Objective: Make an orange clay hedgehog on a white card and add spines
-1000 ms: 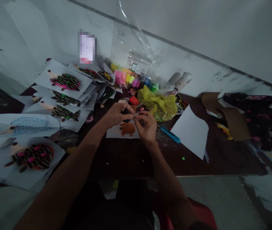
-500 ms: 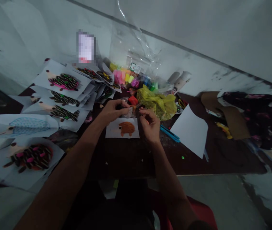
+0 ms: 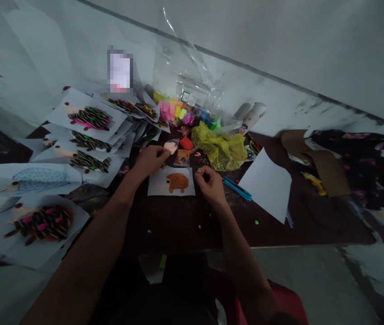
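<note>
A small white card (image 3: 159, 184) lies on the dark table, bearing a brown hedgehog figure (image 3: 178, 181) with a pale snout and a dark eye. Beyond the card's upper left, my left hand (image 3: 151, 160) has thumb and fingers closed at the lower edge of a clear packet of pale pink clay (image 3: 170, 146). By the card's right edge is my right hand (image 3: 211, 184), fingertips pinched together; whatever is between them is too small to make out. A red lump of clay (image 3: 186, 143) and an orange-brown packet (image 3: 182, 157) lie just past the card.
Stacked sheets with hedgehog pictures (image 3: 88, 118) cover the left side. A yellow plastic bag (image 3: 220, 146) and a clear bag of coloured clay (image 3: 185, 113) stand behind. Right of my hand lie a blue cutter-like tool (image 3: 237, 188) and white paper (image 3: 269, 185).
My left hand has moved back to the left and lowered the clear packet to the table beside the red clay. My right hand has come slightly down towards the card's edge, still pinched.
</note>
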### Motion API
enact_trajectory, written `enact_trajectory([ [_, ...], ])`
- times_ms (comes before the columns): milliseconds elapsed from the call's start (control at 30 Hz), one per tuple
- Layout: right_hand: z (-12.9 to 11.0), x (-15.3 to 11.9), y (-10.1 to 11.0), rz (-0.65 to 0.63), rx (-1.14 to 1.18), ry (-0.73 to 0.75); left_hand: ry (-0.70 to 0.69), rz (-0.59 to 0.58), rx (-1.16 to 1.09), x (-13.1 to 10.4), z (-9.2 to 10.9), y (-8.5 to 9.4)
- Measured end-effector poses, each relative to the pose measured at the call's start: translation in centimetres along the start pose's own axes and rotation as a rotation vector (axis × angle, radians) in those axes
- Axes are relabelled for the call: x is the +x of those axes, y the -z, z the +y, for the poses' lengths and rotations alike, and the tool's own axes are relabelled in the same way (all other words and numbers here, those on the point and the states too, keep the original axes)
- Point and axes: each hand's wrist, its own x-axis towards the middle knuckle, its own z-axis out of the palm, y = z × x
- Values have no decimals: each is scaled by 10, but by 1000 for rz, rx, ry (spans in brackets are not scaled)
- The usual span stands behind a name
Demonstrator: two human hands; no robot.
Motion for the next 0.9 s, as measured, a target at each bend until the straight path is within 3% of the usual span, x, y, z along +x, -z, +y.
enact_trajectory([
  [200, 6, -3, -2, -26, -20, 15, 18, -151, 27, 2, -8, 7],
  [533, 1, -7, -4, -37, -87, 54, 13, -133, 127, 1, -2, 15],
  [900, 3, -7, 0, -56, -69, -127, 33, -289, 201, 1, -4, 22],
])
